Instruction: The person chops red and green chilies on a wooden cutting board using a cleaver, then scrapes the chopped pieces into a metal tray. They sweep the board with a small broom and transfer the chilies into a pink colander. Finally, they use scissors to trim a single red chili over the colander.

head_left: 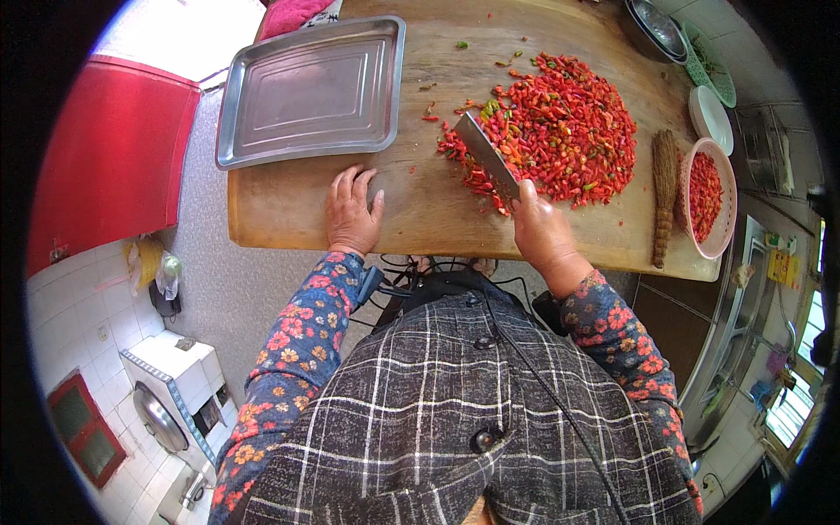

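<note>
My right hand (543,228) grips a cleaver (487,155) by its handle, which the fingers hide. Its broad blade stands at the left edge of a heap of chopped red chili peppers (571,125), with loose pieces on both sides of it. A few green and yellow bits show among the red. Resting on the wooden table (289,210) near its front edge, my left hand (353,211) holds nothing and has its fingers apart. Just beyond that hand lies a shallow rectangular metal tray (308,98).
To the right are a straw brush (663,190), a pink plastic basket (730,220) holding chopped chili, a white bowl (712,119), a green basket (722,82) and metal bowls (653,26). A pink cloth (292,14) lies behind the tray. Cables (525,282) hang below the table's front edge.
</note>
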Available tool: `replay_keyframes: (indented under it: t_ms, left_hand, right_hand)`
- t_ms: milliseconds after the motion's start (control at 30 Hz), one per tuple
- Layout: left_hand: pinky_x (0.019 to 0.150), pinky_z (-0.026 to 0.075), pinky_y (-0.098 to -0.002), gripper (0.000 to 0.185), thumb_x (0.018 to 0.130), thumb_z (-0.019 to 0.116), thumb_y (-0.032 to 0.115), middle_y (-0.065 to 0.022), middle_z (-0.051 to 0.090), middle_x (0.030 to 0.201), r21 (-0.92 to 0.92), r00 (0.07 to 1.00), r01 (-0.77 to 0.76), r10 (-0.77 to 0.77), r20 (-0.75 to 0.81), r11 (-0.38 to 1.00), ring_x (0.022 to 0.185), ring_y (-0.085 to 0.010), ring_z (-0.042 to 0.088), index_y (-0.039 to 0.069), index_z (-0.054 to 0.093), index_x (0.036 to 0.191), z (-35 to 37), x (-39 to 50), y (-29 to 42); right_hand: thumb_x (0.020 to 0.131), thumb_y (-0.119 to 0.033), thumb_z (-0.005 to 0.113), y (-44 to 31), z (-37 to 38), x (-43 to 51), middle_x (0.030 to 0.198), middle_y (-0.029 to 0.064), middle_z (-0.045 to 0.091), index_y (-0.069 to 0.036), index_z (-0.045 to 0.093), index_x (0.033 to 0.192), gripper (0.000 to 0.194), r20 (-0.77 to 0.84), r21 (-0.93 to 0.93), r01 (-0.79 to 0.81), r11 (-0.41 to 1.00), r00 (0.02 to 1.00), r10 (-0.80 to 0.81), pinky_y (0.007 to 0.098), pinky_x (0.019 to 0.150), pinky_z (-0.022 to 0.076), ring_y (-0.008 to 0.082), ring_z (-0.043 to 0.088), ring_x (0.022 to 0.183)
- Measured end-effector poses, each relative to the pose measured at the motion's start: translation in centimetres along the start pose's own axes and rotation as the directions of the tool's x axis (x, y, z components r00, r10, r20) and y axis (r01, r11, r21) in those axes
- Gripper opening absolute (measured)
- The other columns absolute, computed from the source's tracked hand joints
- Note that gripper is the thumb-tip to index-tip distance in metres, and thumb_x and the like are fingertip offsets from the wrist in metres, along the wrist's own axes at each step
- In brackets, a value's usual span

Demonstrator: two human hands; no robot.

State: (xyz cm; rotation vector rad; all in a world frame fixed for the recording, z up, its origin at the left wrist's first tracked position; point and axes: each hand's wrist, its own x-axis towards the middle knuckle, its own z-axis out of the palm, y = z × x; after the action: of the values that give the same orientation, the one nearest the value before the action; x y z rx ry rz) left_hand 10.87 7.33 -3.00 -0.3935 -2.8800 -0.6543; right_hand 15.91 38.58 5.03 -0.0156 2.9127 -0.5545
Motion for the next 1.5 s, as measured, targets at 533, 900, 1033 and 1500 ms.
replay_keyframes:
  t_ms: [533, 900, 1033, 1500]
  left_hand:
    - [0.111, 0.034, -0.0462, 0.046, 0.084, 0.066, 0.019, -0.0122, 0.049, 0.134, 0.061, 0.998, 0.038, -0.040, 0.039, 0.997, 0.128, -0.0333, 0.043, 0.014, 0.055, 0.128, 0.1, 0.4, 0.5]
    - [0.111, 0.034, -0.0452, 0.046, 0.084, 0.066, 0.021, -0.0105, 0.049, 0.135, 0.084, 0.999, 0.040, -0.043, 0.032, 0.996, 0.129, -0.0320, 0.043, 0.015, 0.055, 0.128, -0.2, 0.2, 0.7]
    - [0.111, 0.034, -0.0450, 0.046, 0.084, 0.066, 0.021, -0.0101, 0.050, 0.135, 0.092, 0.998, 0.042, -0.046, 0.045, 0.995, 0.129, -0.0318, 0.043, 0.014, 0.056, 0.128, -0.2, 0.2, 0.5]
    - [0.112, 0.033, -0.0464, 0.047, 0.085, 0.064, 0.019, -0.0125, 0.047, 0.136, 0.041, 0.998, 0.029, -0.031, 0.058, 0.999, 0.130, -0.0341, 0.041, 0.013, 0.053, 0.131, -0.1, 0.2, 0.2]
  right_hand:
    - [0.086, 0.000, 0.053, 0.4, 0.1, 2.4, 0.078, 0.0195, 0.067, -0.002, 0.046, 0.105, 0.020, 0.155, -0.093, 0.180, 0.979, 0.974, -0.164, 0.0472, 0.059, 0.0556, 0.0379, 0.069, 0.069]
    - [0.095, -0.014, 0.057, 2.4, 1.5, 1.7, 0.076, 0.0239, 0.065, -0.003, 0.044, 0.120, 0.029, -0.171, 0.122, 0.103, 0.987, 0.982, -0.081, 0.0548, 0.056, 0.0489, 0.0448, 0.064, 0.067]
    - [0.096, -0.014, 0.056, 2.5, 0.4, 1.1, 0.076, 0.0250, 0.065, -0.003, 0.042, 0.120, 0.030, -0.140, 0.079, 0.021, 0.997, 0.990, -0.010, 0.0570, 0.058, 0.0483, 0.0462, 0.064, 0.070]
    - [0.089, -0.003, 0.049, -0.1, 0.8, 3.6, 0.078, 0.0216, 0.067, -0.001, 0.045, 0.112, 0.023, 0.009, -0.115, -0.027, 0.993, 1.000, 0.028, 0.0491, 0.061, 0.0553, 0.0401, 0.068, 0.073]
